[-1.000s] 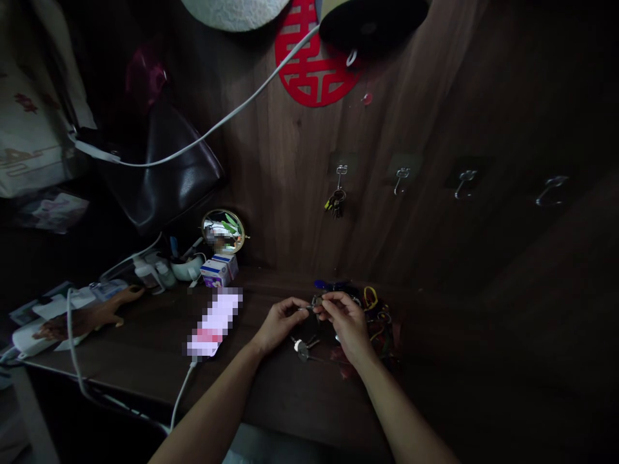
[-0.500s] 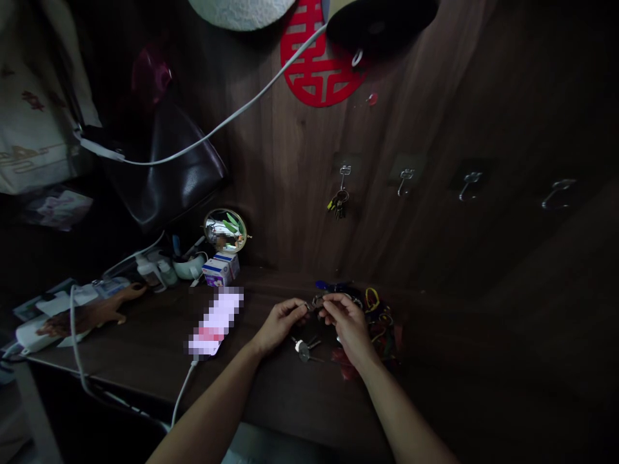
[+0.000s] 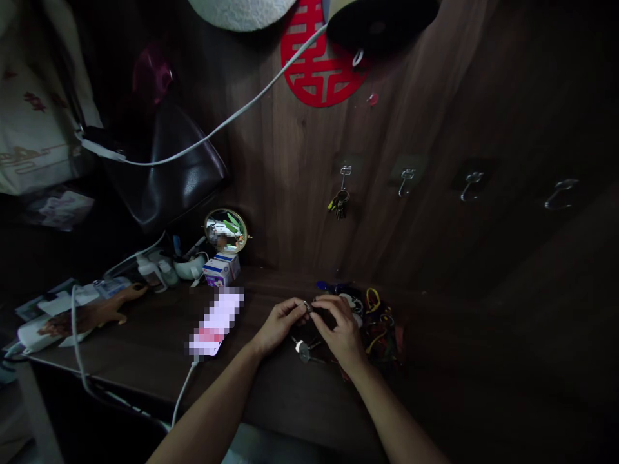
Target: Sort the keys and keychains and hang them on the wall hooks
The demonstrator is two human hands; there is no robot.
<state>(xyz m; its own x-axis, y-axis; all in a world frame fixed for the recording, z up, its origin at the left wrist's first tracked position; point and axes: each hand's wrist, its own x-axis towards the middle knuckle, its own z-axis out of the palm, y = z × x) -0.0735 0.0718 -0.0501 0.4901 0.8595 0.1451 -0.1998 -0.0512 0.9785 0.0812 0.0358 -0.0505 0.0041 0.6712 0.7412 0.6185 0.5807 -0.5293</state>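
My left hand is closed, thumb and forefinger pinching a small metal piece whose kind I cannot make out. From the other side, my right hand brings its thumb and forefinger round the same piece. Below and between the hands, several keys lie on the dark wooden desk. Just right of my right hand is a tangled heap of cords and key rings, with yellow, blue and red parts; my hand covers some of it.
A lit phone on a white cable lies left of my hands. Behind it stand small boxes and a round mirror. A carved wooden piece is farther left. Keys hang from a wall hook, with more hooks beside it.
My right hand has shifted its fingers, which now spread wider round the small piece by my left fingertips. The dark piece that showed in its pinch is out of sight. My left hand stays put.
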